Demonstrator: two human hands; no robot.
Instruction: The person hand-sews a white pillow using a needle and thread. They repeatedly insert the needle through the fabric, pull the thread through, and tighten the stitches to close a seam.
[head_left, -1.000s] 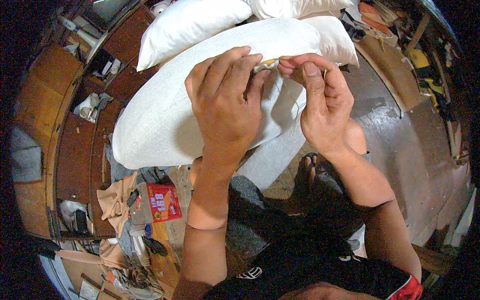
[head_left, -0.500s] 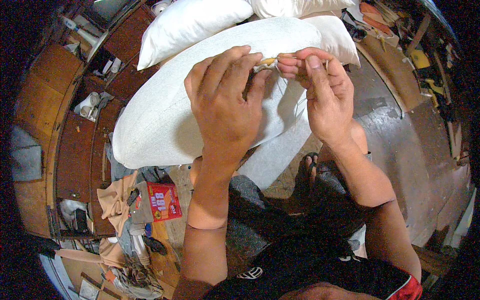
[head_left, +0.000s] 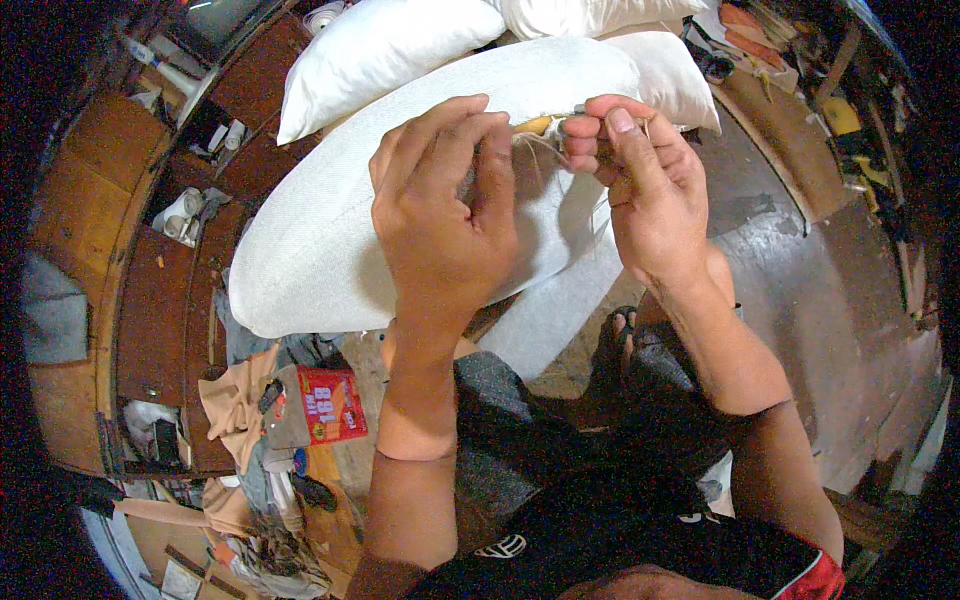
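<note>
A large white fabric cushion lies in front of me. Along its upper right part is a gap showing something yellow, with loose pale threads hanging below. My left hand is closed on the cushion, fingers curled at the left of this gap; what lies under the fingertips is partly hidden. My right hand pinches a thin, needle-like piece at the right of the gap, thread trailing beneath it.
White pillows are piled behind the cushion. Wooden cabinets line the left, with cloth scraps and a red package below. Boards and clutter lie at right. My feet show beneath.
My left hand's fingertips have shifted a little left and its thumb has risen. My right hand has turned slightly and moved up since a second ago, and more loose thread shows between the hands.
</note>
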